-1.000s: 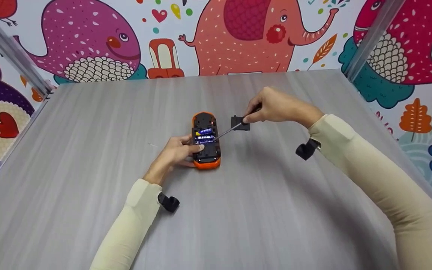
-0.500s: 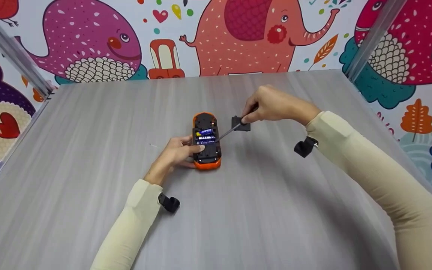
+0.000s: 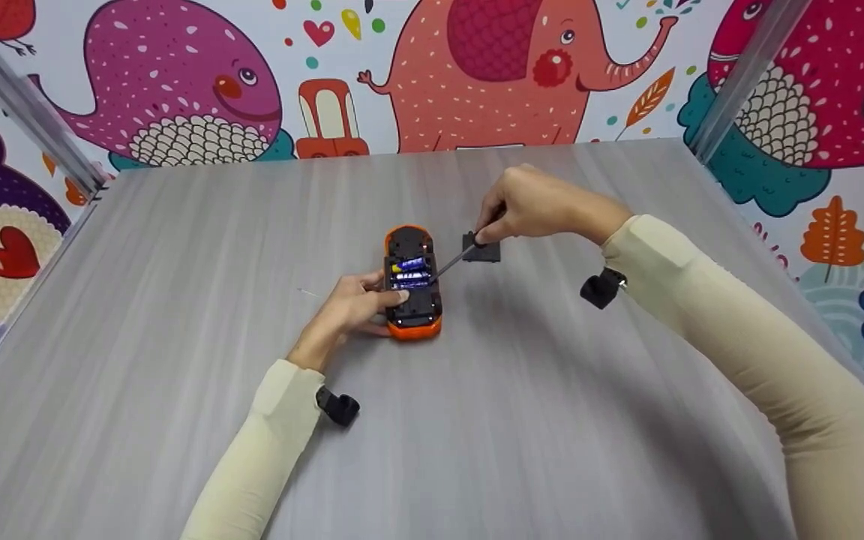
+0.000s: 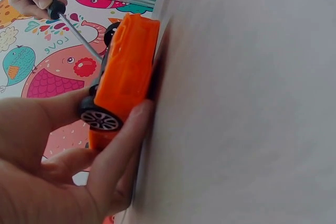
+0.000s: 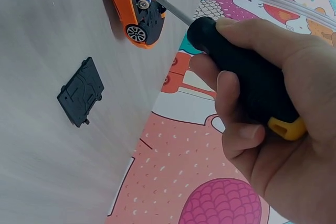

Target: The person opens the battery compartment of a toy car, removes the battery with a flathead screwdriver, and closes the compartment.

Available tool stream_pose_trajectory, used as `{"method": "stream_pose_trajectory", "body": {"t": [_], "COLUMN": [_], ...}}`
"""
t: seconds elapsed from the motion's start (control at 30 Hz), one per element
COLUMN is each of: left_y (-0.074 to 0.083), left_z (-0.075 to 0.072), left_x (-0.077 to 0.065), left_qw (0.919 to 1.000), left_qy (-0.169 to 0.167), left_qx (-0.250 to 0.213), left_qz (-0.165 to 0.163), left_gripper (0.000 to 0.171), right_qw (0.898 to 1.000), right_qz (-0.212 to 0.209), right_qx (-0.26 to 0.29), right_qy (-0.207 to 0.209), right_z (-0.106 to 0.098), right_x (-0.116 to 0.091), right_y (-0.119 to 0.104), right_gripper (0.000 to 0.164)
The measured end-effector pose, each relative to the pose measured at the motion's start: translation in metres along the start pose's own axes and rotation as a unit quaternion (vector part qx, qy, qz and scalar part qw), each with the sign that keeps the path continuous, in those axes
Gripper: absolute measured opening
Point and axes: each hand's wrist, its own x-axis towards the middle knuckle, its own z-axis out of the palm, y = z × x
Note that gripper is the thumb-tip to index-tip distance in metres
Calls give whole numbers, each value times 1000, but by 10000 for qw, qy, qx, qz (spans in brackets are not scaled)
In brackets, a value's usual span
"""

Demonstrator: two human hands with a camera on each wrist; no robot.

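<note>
An orange toy car [image 3: 415,328] lies upside down on the table, its black underside up and its battery compartment uncovered. Several blue batteries [image 3: 410,277] sit inside; one, with a yellow end [image 5: 144,2], is tilted. My left hand [image 3: 349,304] grips the car by its side, thumb across the underside and fingers along the orange body [image 4: 128,61]. In my right hand [image 3: 526,202] is a screwdriver with a black handle [image 5: 247,72] and a yellow end. Its metal shaft [image 3: 453,262] slants down into the compartment, the tip at the batteries' right ends.
A black battery cover [image 3: 483,251] lies on the table to the right of the car, partly beneath the screwdriver in the head view. A thin pale stick-like thing [image 3: 307,292] lies left of the left hand. Patterned walls [image 3: 199,67] border the grey table [image 3: 237,225].
My right hand has shifted slightly left and tilted the screwdriver handle closer to the car, the tip staying in the compartment. The left hand and the car have stayed in place.
</note>
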Motion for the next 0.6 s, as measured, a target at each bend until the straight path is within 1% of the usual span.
{"method": "stream_pose_trajectory", "body": {"t": [0.13,0.37,0.6], "left_y": [0,-1,-2], "left_z": [0,0,-1], "left_x": [1,1,1], "left_qw": [10000,10000,10000], "left_qy": [18,1,-2], "left_qx": [-32,-70,-45], "left_qz": [-15,7,56], "left_gripper": [64,69,69], "right_qw": [9999,9986,9984], "right_qz": [22,-136,-21], "right_qx": [-155,-461,-557], "right_qy": [35,207,134], "right_z": [-2,-2,-2], "right_x": [2,5,7], "right_y": [-1,-5,-13], "right_gripper": [15,14,15]}}
